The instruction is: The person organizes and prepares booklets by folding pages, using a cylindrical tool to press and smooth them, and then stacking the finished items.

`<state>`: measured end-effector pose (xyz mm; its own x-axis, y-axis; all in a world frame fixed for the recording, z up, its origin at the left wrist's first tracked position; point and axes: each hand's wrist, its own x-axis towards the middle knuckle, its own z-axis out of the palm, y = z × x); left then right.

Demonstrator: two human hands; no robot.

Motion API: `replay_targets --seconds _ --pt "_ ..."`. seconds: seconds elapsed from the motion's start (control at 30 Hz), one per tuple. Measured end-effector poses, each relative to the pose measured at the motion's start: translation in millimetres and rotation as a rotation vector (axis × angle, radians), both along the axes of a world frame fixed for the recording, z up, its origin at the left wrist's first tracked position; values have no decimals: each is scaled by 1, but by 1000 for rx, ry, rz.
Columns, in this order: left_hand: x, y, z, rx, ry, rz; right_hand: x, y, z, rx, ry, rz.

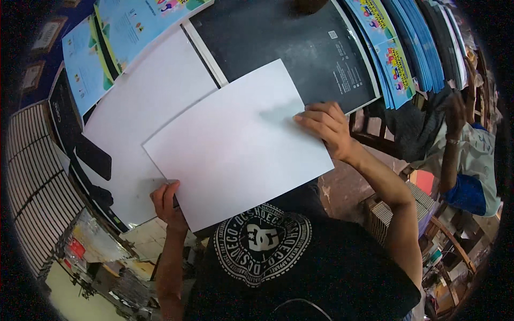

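Note:
A blank white sheet of paper [241, 144] is tilted in front of me. My left hand [168, 206] is closed on its lower left edge, thumb and fingers close together there. At the right edge my right hand [327, 128] grips the same sheet, fingers over its top face and throwing a shadow on it; the thumb is hidden. Beyond it lies a larger white surface [144, 101], partly covered by the held sheet. A black printed sheet [278, 48] lies at the far side, its near left part also hidden by the paper.
Blue printed sheets [80, 69] are stacked at the far left, with more colourful printed covers [393, 69] and blue stacks [423, 48] at the far right. A dark flat object [93, 156] rests at the left. Another person [468, 160] is at the right.

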<state>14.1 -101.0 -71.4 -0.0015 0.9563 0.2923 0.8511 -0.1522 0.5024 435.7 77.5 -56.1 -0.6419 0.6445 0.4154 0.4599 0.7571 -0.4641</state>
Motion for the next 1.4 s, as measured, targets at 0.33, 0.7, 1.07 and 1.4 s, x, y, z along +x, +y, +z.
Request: replay_targets --seconds 0.33,0.7,1.07,1.4 --pt "10 4 9 -19 73 84 -3 -2 -1 -40 70 -25" --pt "11 3 7 -18 37 96 0 -1 0 -63 17 -13" --pt "8 -5 17 -98 11 169 -6 2 3 -139 -10 38" --pt "11 8 16 -36 38 59 6 -6 -8 -145 -38 -35"
